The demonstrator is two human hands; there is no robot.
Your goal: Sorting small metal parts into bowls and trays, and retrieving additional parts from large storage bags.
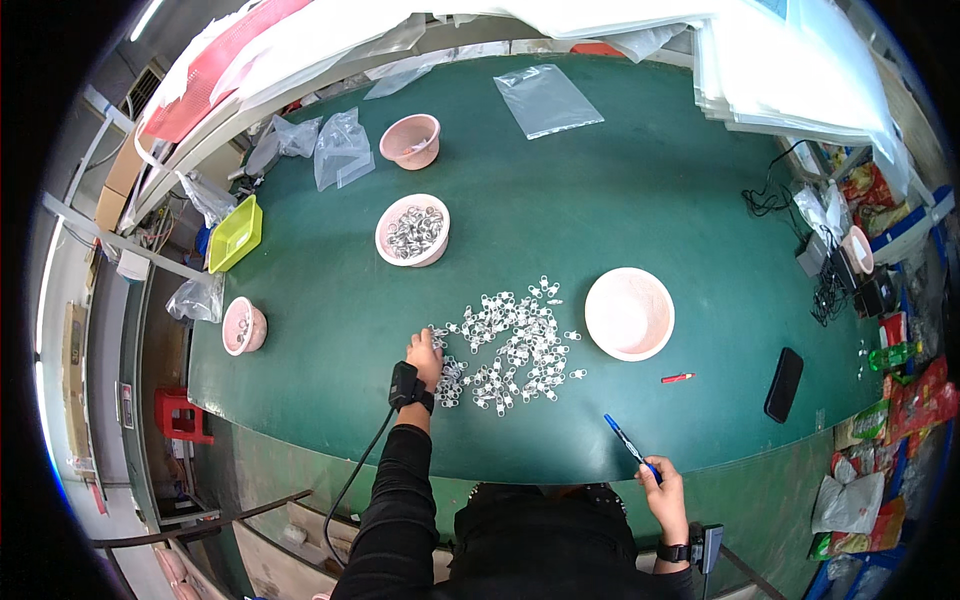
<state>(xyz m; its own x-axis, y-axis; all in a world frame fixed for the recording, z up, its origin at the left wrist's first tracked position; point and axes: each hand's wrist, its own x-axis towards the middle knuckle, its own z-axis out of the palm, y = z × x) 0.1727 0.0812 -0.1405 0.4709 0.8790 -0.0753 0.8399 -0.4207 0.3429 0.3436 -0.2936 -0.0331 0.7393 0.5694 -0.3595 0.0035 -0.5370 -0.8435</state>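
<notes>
A pile of small silver metal parts (510, 345) lies spread on the green table (620, 180). My left hand (425, 355) rests on the pile's left edge, fingers down on the parts. My right hand (662, 482) is at the table's near edge, closed around a blue pen (626, 445) that points up and left. An empty pink bowl (629, 313) stands just right of the pile.
A pink bowl full of metal parts (412, 230) and another pink bowl (410, 141) stand farther back. A small pink bowl (243, 325) and a yellow tray (235, 234) sit at the left edge. A red pen (677, 378), black phone (784, 384) and clear bags (547, 99) lie around.
</notes>
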